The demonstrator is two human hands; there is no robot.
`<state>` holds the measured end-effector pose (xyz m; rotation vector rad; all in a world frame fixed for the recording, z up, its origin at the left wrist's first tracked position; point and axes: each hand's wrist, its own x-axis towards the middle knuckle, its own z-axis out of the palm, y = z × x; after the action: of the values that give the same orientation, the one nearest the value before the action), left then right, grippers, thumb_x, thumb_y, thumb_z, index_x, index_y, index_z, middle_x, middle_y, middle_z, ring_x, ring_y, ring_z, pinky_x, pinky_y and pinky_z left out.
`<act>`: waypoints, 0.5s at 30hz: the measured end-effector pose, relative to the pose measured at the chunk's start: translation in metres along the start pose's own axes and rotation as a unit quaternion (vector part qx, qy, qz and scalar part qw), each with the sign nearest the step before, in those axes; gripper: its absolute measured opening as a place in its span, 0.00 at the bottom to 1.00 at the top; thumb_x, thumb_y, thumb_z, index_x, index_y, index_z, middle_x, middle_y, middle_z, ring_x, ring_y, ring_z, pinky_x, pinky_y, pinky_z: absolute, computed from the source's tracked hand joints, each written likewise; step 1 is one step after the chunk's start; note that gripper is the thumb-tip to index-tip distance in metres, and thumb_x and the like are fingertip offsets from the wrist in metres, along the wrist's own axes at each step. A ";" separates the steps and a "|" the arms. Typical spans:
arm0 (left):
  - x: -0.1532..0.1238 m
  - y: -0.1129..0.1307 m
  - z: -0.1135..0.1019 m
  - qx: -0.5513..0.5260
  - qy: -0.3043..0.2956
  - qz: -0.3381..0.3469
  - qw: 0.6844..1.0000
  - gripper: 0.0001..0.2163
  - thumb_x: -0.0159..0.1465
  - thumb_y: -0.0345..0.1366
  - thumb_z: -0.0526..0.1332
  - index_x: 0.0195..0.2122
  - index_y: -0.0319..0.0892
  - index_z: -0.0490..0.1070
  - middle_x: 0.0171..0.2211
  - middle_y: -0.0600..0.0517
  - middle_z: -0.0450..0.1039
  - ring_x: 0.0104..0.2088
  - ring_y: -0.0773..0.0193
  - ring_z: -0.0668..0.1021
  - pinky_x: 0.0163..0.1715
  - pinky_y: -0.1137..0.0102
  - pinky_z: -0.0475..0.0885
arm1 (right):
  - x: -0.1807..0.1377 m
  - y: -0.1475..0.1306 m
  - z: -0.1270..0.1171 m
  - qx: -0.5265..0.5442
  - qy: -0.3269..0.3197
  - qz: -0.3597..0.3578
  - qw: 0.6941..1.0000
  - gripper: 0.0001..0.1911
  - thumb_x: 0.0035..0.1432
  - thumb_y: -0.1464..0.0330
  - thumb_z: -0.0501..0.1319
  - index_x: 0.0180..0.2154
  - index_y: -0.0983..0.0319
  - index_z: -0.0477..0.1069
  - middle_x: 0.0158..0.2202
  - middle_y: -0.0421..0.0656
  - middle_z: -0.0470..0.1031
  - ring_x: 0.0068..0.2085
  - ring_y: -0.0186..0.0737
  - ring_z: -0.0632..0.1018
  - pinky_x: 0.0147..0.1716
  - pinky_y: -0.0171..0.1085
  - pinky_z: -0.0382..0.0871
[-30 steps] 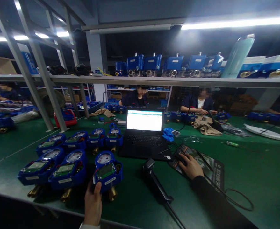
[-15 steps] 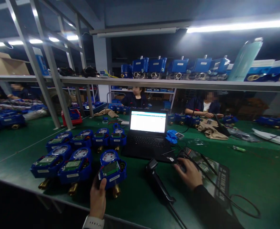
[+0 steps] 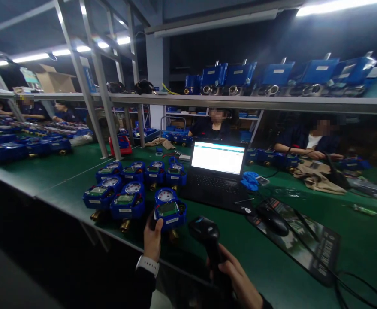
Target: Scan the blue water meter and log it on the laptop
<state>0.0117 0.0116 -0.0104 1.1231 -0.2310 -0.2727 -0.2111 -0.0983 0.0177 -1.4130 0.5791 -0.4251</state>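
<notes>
Nearer me than the laptop (image 3: pixel 217 169), my left hand (image 3: pixel 152 240) pinches a meter (image 3: pixel 169 210), probably heavy, best held by its stiff casing (image 3: pixel 179 220); my right hand (image 3: pixel 233 270) wraps a scanner (image 3: pixel 204 231).

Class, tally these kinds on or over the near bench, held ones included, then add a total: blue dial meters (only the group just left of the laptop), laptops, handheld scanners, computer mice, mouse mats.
Blue dial meters: 7, including the one in the left hand
Laptop: 1
Handheld scanner, in the right hand: 1
Mouse: 1
Mouse mat: 1
Total: 11
</notes>
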 end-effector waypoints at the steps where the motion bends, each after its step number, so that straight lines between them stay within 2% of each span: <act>1: 0.000 0.001 0.000 0.002 0.000 0.004 1.000 0.38 0.48 0.57 0.68 0.54 0.37 0.63 0.53 0.36 0.68 0.54 0.46 0.70 0.56 0.54 0.65 | -0.008 0.007 0.010 -0.003 0.022 -0.008 1.000 0.33 0.49 0.58 0.56 0.56 0.65 0.63 0.40 0.47 0.77 0.33 0.42 0.76 0.35 0.41 0.70; 3: 0.001 0.002 0.001 0.004 -0.001 0.010 1.000 0.38 0.47 0.57 0.68 0.53 0.36 0.63 0.53 0.36 0.68 0.54 0.46 0.70 0.56 0.56 0.65 | -0.019 0.016 0.027 -0.057 0.081 -0.036 0.994 0.32 0.46 0.57 0.60 0.52 0.64 0.68 0.44 0.48 0.76 0.40 0.46 0.76 0.42 0.40 0.69; 5: 0.002 0.002 0.001 0.002 -0.003 0.014 1.000 0.38 0.48 0.57 0.67 0.53 0.36 0.63 0.53 0.37 0.68 0.55 0.47 0.70 0.56 0.56 0.65 | -0.022 0.017 0.040 -0.120 0.106 -0.075 0.984 0.30 0.45 0.55 0.63 0.49 0.64 0.71 0.44 0.48 0.76 0.44 0.48 0.75 0.45 0.39 0.68; 9: 0.004 -0.002 0.001 0.008 -0.002 0.022 1.000 0.36 0.49 0.55 0.67 0.53 0.36 0.63 0.52 0.37 0.69 0.54 0.47 0.70 0.56 0.55 0.64 | -0.019 0.009 0.049 -0.187 0.088 -0.123 0.971 0.27 0.49 0.54 0.61 0.46 0.65 0.74 0.35 0.47 0.78 0.37 0.45 0.76 0.38 0.35 0.70; 11: 0.005 -0.003 -0.001 0.006 -0.004 0.022 1.000 0.35 0.50 0.55 0.67 0.53 0.36 0.63 0.53 0.37 0.68 0.54 0.47 0.70 0.57 0.55 0.63 | -0.018 0.006 0.048 -0.196 0.088 -0.132 0.968 0.26 0.50 0.55 0.61 0.46 0.66 0.73 0.37 0.47 0.78 0.38 0.45 0.77 0.38 0.35 0.71; 15: 0.005 -0.003 -0.003 0.010 -0.001 0.024 1.000 0.34 0.49 0.54 0.68 0.51 0.38 0.66 0.52 0.38 0.69 0.55 0.47 0.70 0.57 0.56 0.63 | -0.012 -0.002 0.037 -0.212 0.040 -0.140 0.966 0.25 0.53 0.57 0.57 0.48 0.65 0.70 0.41 0.47 0.78 0.41 0.43 0.77 0.40 0.34 0.71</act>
<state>0.0169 0.0109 -0.0139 1.1363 -0.2639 -0.2289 -0.1977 -0.0622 0.0236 -1.9074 0.5573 -0.6093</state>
